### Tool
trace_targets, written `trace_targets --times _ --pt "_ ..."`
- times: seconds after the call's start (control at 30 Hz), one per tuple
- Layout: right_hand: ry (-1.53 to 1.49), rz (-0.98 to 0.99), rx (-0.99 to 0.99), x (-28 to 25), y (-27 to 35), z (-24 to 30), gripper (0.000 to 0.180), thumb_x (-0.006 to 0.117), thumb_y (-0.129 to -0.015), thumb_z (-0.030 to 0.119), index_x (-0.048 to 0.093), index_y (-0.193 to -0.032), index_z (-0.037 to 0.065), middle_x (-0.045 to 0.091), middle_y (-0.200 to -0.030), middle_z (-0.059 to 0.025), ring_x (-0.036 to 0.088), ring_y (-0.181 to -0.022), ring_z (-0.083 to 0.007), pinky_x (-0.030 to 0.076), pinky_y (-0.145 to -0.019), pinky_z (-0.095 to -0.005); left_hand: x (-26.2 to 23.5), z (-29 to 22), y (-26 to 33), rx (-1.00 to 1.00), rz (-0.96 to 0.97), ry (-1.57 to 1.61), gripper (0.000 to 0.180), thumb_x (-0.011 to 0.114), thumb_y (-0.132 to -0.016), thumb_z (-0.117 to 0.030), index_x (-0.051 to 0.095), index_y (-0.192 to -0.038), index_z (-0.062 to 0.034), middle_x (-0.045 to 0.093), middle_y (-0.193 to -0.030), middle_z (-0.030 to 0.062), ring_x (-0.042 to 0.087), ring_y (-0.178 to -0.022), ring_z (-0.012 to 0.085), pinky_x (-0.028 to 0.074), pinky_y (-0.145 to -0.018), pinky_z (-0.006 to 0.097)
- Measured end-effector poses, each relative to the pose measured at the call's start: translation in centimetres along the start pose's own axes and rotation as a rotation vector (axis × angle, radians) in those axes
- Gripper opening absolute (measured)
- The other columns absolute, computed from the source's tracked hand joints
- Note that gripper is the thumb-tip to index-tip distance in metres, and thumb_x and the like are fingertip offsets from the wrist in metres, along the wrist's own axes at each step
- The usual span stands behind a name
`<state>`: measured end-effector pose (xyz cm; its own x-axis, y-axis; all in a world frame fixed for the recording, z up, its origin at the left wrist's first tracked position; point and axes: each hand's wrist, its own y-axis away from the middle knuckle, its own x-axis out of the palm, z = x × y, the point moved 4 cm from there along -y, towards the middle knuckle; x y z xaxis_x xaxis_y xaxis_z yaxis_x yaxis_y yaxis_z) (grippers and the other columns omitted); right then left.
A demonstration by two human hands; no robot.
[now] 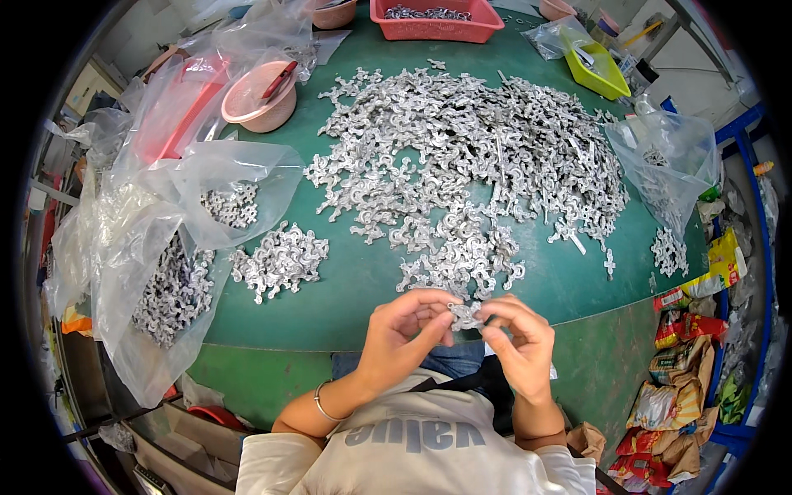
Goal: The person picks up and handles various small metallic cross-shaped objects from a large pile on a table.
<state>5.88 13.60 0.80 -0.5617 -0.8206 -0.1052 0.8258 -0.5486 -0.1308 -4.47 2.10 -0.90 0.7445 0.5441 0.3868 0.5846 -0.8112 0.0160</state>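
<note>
Between the fingertips of both hands is a small silver metal casting (pixel 466 316), held just over the near edge of the green table (pixel 569 285). My left hand (pixel 410 330) pinches its left side with thumb and fingers. From the other side, my right hand (pixel 521 334) grips it the same way. The fingers hide part of its outline. Directly beyond the hands, a tongue of similar castings (pixel 462 247) runs back into a wide heap of them (pixel 462 132). A smaller separate pile (pixel 282 260) lies to the left.
Clear plastic bags with castings (pixel 173 289) stand at the left. A pink basket (pixel 262 115) holds a red-handled tool. Farther back are a red tray (pixel 437 29) of metal parts and a yellow-green basket (pixel 596 74). Another bag (pixel 668 165) stands right; colourful packets (pixel 660 396) hang beside a blue rack.
</note>
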Motion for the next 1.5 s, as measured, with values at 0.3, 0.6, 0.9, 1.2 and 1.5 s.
trace_targets --times 0.3,0.6,0.9,1.2,1.5 --pt "-0.108 -0.01 0.012 0.1 0.8 0.1 0.016 0.062 -0.071 -0.005 0.06 -0.087 -0.005 0.062 -0.074 -0.0101 0.051 -0.066 -0.0158 0.04 -0.061 -0.026 0.7 -0.3 0.2 0.012 0.06 0.011 0.018 0.049 -0.082 0.006 0.051 -0.1 0.0074 0.058 -0.083 0.0119 0.055 -0.068 0.013 0.045 -0.059 0.023" --pt "-0.232 -0.011 0.099 0.1 1.5 0.3 0.015 0.059 -0.075 -0.006 0.059 -0.09 -0.007 0.061 -0.074 -0.0112 0.056 -0.065 -0.0151 0.041 -0.059 -0.0242 1.1 -0.4 0.4 -0.049 0.081 0.103 0.019 0.05 -0.084 0.002 0.051 -0.102 0.005 0.056 -0.079 0.0068 0.054 -0.066 0.0097 0.043 -0.058 0.021" --pt "-0.704 0.065 0.283 0.2 1.8 -1.1 0.011 0.052 -0.083 0.0 0.054 -0.091 -0.007 0.06 -0.077 -0.0152 0.058 -0.061 -0.0172 0.047 -0.056 -0.0261 1.7 -0.9 0.5 -0.215 0.145 0.237 0.017 0.051 -0.085 -0.002 0.049 -0.1 0.0043 0.057 -0.078 0.0082 0.055 -0.065 0.0109 0.046 -0.059 0.023" --pt "-0.8 0.117 0.315 0.8 1.8 -1.3 0.011 0.051 -0.084 0.002 0.053 -0.09 -0.007 0.06 -0.078 -0.0147 0.058 -0.06 -0.0172 0.048 -0.049 -0.0264 2.1 -0.3 0.8 -0.2 0.161 0.24 0.015 0.049 -0.084 0.001 0.05 -0.099 0.0049 0.058 -0.08 0.0109 0.056 -0.064 0.0129 0.046 -0.057 0.024" --pt "-0.543 0.007 0.202 0.8 1.9 -0.5 0.014 0.053 -0.081 -0.003 0.054 -0.094 -0.007 0.06 -0.08 -0.0132 0.057 -0.065 -0.0154 0.047 -0.053 -0.0239 2.4 -0.8 1.0 -0.083 0.109 0.098 0.018 0.049 -0.083 0.003 0.053 -0.101 0.0051 0.058 -0.083 0.0089 0.054 -0.068 0.0108 0.045 -0.061 0.023"
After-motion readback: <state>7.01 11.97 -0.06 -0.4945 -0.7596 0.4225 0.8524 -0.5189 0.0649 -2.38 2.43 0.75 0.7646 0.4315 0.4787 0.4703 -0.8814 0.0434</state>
